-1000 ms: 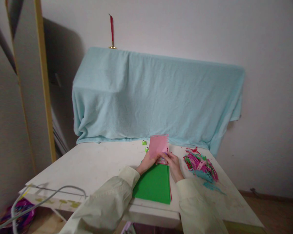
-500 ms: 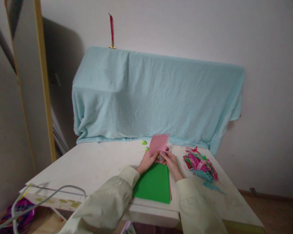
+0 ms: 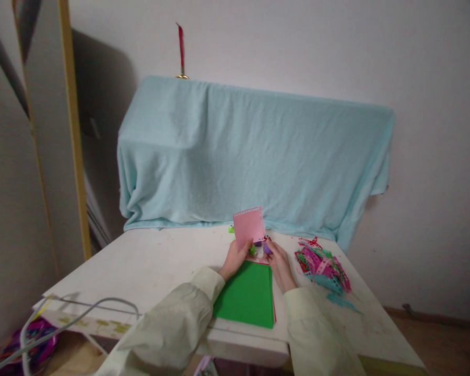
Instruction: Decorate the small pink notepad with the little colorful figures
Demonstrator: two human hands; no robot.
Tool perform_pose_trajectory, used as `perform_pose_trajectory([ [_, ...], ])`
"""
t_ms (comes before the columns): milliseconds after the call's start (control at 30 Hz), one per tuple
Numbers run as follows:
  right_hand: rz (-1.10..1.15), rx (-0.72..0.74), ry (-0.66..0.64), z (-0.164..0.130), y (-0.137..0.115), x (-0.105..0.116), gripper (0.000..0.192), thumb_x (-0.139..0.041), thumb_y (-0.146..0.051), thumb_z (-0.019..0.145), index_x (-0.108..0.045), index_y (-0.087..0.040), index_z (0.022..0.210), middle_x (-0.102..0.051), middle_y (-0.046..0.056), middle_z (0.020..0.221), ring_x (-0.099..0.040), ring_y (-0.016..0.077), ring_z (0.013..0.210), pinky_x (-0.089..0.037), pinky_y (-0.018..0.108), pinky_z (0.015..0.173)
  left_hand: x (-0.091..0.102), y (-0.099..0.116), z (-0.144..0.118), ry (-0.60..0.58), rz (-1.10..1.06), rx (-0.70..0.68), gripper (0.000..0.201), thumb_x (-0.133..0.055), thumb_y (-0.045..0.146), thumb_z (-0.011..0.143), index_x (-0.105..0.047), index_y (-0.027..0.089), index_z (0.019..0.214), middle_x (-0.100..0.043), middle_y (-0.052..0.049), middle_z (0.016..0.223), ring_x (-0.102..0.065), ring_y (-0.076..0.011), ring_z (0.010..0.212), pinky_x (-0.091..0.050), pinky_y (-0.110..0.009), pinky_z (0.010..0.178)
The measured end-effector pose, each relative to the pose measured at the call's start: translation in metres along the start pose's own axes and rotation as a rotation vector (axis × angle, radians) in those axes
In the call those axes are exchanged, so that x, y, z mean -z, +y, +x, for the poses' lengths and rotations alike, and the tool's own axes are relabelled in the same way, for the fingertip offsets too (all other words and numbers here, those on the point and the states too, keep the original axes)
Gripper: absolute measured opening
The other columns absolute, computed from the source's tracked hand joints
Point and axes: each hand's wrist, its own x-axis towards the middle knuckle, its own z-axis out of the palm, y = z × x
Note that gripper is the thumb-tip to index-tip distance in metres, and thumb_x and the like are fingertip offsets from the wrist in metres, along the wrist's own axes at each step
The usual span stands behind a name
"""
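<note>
pink square sheet [image 3: 249,226], lacy punched edge

Soft, even daylight filled the room; a broad shadow fell on the wall at left, and edges looked blurred and warped.

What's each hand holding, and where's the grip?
The left hand grips the pink paper sheet at its lower left edge, holding it upright. The right hand pinches a small purple object at the sheet's lower right corner; what it is cannot be told.
</note>
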Motion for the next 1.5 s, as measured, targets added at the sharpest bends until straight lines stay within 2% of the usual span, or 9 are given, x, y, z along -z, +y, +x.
perform_pose_trajectory([
  [200,0.081,0.073,0.016,0.003,-0.001,0.003,0.031,-0.075,-0.038,0.067,-0.066,-0.020,0.090,-0.062,0.003,0.085,-0.052,0.0126,0.066,-0.042,0.025,0.057,0.001,0.003,0.000,0.012,-0.002,-0.033,0.044,-0.044,0.053,0.086,-0.056,0.014,0.068,-0.052,0.001,0.060,-0.046,-0.0121,0.057,-0.035,-0.021,0.055],
  [333,0.137,0.054,0.010,0.003,-0.001,0.005,0.027,-0.075,-0.033,0.067,-0.067,-0.021,0.090,-0.063,0.002,0.088,-0.053,0.0120,0.069,-0.044,0.025,0.064,0.002,0.005,0.000,0.032,0.005,-0.050,0.044,-0.044,0.051,0.087,-0.058,0.013,0.069,-0.055,0.000,0.060,-0.047,-0.0124,0.057,-0.036,-0.022,0.056],
  [500,0.108,0.041,0.034,-0.001,-0.006,0.004,0.028,-0.073,-0.038,0.068,-0.067,-0.021,0.090,-0.066,0.005,0.093,-0.056,0.0150,0.071,-0.045,0.027,0.061,0.002,0.003,0.001,0.078,0.022,-0.028,0.045,-0.043,0.052,0.086,-0.061,0.013,0.074,-0.056,-0.001,0.057,-0.051,-0.0138,0.057,-0.037,-0.022,0.057],
  [633,0.055,0.024,-0.054,-0.007,-0.011,-0.003,0.032,-0.073,-0.038,0.068,-0.067,-0.020,0.094,-0.065,0.007,0.104,-0.059,0.0190,0.086,-0.046,0.027,0.065,0.002,0.001,0.002,0.095,0.012,-0.003,0.045,-0.044,0.053,0.086,-0.063,0.012,0.078,-0.057,-0.002,0.057,-0.053,-0.0149,0.058,-0.038,-0.022,0.056],
  [733,0.026,0.001,-0.148,-0.013,-0.013,-0.008,0.032,-0.072,-0.036,0.069,-0.068,-0.020,0.097,-0.065,0.008,0.105,-0.059,0.0199,0.091,-0.045,0.027,0.069,0.002,0.002,0.002,0.066,-0.012,0.017,0.044,-0.046,0.053,0.085,-0.062,0.013,0.077,-0.057,-0.002,0.058,-0.052,-0.0148,0.059,-0.038,-0.022,0.056],
  [800,0.009,-0.005,-0.167,-0.015,-0.013,-0.010,0.031,-0.072,-0.036,0.070,-0.068,-0.020,0.096,-0.066,0.008,0.102,-0.059,0.0199,0.089,-0.045,0.028,0.070,0.001,0.004,0.001,0.041,-0.014,0.016,0.044,-0.048,0.053,0.083,-0.061,0.013,0.074,-0.058,-0.002,0.060,-0.051,-0.0145,0.059,-0.038,-0.022,0.056],
  [1133,-0.035,0.017,-0.087,-0.011,-0.011,-0.005,0.030,-0.073,-0.035,0.069,-0.070,-0.018,0.092,-0.066,0.006,0.091,-0.057,0.0156,0.077,-0.043,0.025,0.064,-0.002,0.004,-0.001,-0.084,-0.042,-0.011,0.041,-0.047,0.051,0.084,-0.060,0.013,0.078,-0.059,-0.002,0.068,-0.050,-0.0134,0.062,-0.040,-0.022,0.058],
  [1333,-0.029,0.043,-0.011,-0.011,-0.013,-0.006,0.033,-0.074,-0.038,0.066,-0.069,-0.018,0.091,-0.067,0.006,0.094,-0.058,0.0164,0.076,-0.042,0.025,0.059,-0.004,0.004,-0.002,-0.154,-0.060,0.030,0.044,-0.047,0.052,0.084,-0.059,0.012,0.073,-0.055,0.000,0.058,-0.047,-0.0117,0.053,-0.036,-0.021,0.051],
  [1500,-0.014,0.051,-0.015,-0.010,-0.012,-0.006,0.028,-0.074,-0.035,0.067,-0.069,-0.019,0.090,-0.066,0.004,0.092,-0.056,0.0146,0.073,-0.040,0.024,0.058,-0.004,0.005,-0.003,-0.197,-0.047,0.053,0.047,-0.045,0.054,0.084,-0.058,0.012,0.068,-0.052,0.001,0.050,-0.047,-0.0118,0.047,-0.036,-0.021,0.048],
])
